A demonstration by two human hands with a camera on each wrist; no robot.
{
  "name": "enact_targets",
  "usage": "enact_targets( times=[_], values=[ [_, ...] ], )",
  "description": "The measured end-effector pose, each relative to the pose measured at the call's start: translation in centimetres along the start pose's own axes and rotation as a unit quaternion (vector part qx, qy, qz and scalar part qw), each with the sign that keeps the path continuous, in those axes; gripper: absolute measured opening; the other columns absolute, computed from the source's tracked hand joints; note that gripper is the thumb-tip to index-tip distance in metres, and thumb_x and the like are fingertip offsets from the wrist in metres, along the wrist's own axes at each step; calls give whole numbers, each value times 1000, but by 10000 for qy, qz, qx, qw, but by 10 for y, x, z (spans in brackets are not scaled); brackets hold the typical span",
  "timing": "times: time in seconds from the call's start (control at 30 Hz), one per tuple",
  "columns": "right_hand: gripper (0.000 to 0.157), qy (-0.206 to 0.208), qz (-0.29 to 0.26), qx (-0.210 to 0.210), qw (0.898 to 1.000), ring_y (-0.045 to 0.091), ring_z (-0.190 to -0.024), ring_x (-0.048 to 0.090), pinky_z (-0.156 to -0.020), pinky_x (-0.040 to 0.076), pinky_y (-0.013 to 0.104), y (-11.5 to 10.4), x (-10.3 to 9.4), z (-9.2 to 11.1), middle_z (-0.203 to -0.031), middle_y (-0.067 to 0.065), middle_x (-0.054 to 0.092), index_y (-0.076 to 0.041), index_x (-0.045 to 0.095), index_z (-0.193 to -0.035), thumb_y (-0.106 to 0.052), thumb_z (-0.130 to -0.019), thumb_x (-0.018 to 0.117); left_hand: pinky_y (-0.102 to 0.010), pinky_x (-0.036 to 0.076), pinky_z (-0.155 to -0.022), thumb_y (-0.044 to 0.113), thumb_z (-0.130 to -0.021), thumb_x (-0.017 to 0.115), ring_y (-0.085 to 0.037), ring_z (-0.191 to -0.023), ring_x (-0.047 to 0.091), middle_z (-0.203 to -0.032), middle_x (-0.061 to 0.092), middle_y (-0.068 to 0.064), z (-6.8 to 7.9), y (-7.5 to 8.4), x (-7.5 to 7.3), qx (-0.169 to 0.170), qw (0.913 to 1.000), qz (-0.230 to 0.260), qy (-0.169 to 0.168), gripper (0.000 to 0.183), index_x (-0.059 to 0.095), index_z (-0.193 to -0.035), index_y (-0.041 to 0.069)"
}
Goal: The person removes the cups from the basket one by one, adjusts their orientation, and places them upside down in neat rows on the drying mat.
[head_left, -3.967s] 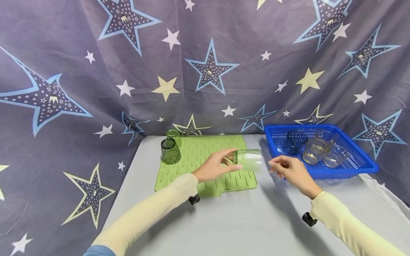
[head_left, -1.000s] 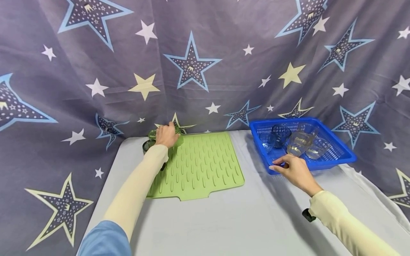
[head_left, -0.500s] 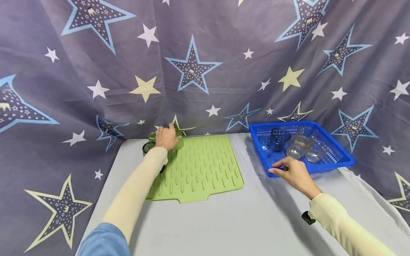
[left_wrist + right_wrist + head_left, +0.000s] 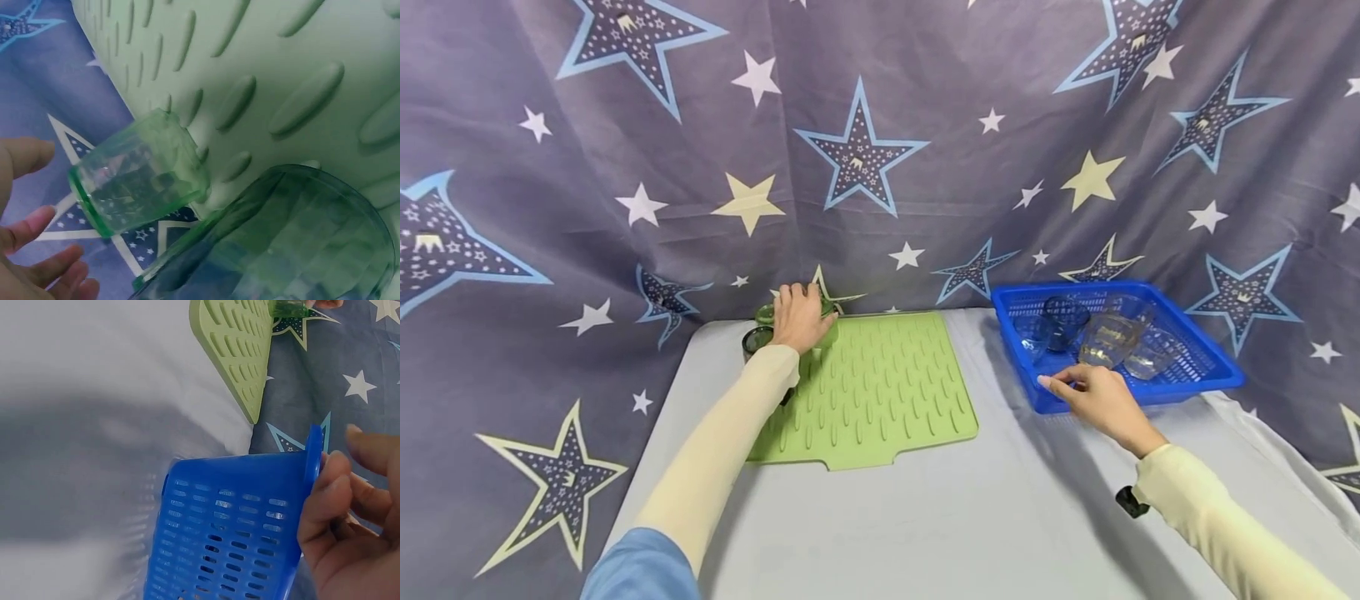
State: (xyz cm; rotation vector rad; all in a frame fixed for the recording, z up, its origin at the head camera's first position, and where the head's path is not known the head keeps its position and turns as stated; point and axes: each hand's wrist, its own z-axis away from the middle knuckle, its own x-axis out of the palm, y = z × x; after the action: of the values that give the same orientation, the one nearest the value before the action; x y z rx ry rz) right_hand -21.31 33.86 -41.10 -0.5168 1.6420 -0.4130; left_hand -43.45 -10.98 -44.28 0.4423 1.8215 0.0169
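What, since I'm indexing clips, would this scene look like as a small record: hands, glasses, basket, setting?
Left hand: over the far-left part of the green mat
Glasses by left hand: light green glass, dark green glass
Right hand: fingers loosely curled, at the blue basket's near-left corner
Basket contents: one dark glass, several clear glasses
Surface: white cloth
Backdrop: star-patterned curtain
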Motion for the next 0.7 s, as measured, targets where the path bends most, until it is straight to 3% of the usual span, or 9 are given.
enact_targets(
  times=[0.1, 0.23, 0.33, 0.43, 0.7],
  values=[
    [43, -40, -28, 103, 9999, 19, -59, 62, -66, 50, 37, -1, -3, -2, -73, 4, 69, -10, 77, -109, -50, -101, 63, -55, 35, -101, 42, -101, 65, -41, -122, 41, -135, 50, -24, 4, 7, -3, 184, 9991, 380, 71, 54, 56, -136, 1],
    [41, 61, 155, -3, 9999, 17, -66, 62, -68, 50, 37, 1, -8, -6, -86, 6, 74, -9, 77, -109, -47, -102, 62, -55, 35, -107, 40, -104, 60, -37, -127, 43, -141, 51, -19, 13, 18, -4, 531, 9940, 953, 29, 50, 58, -139, 5],
    [43, 116, 260, -82, 9996, 17, -74, 62, -67, 49, 37, 5, -12, -10, -94, 7, 75, -7, 77, -110, -47, -103, 61, -54, 37, -107, 41, -104, 59, -34, -128, 45, -141, 52, -16, 22, 27, -2, 830, 9890, 1213, -128, 48, 57, -141, 9],
    [45, 142, 341, -71, 9993, 19, -76, 65, -66, 51, 38, 13, -16, -13, -92, 7, 75, -6, 76, -111, -47, -103, 60, -53, 40, -108, 40, -104, 59, -32, -127, 47, -139, 54, -13, 33, 39, 1, 1149, 9826, 1411, -361, 47, 57, -141, 12],
    [44, 451, 676, 72, 9967, 35, -87, 69, -73, 53, 51, 47, -35, -21, -93, 15, 75, 1, 75, -110, -40, -104, 60, -46, 40, -112, 38, -104, 61, -24, -132, 48, -142, 56, -7, 68, 83, -1, 1912, 9620, 1771, -816, 45, 58, -140, 12]
  ],
)
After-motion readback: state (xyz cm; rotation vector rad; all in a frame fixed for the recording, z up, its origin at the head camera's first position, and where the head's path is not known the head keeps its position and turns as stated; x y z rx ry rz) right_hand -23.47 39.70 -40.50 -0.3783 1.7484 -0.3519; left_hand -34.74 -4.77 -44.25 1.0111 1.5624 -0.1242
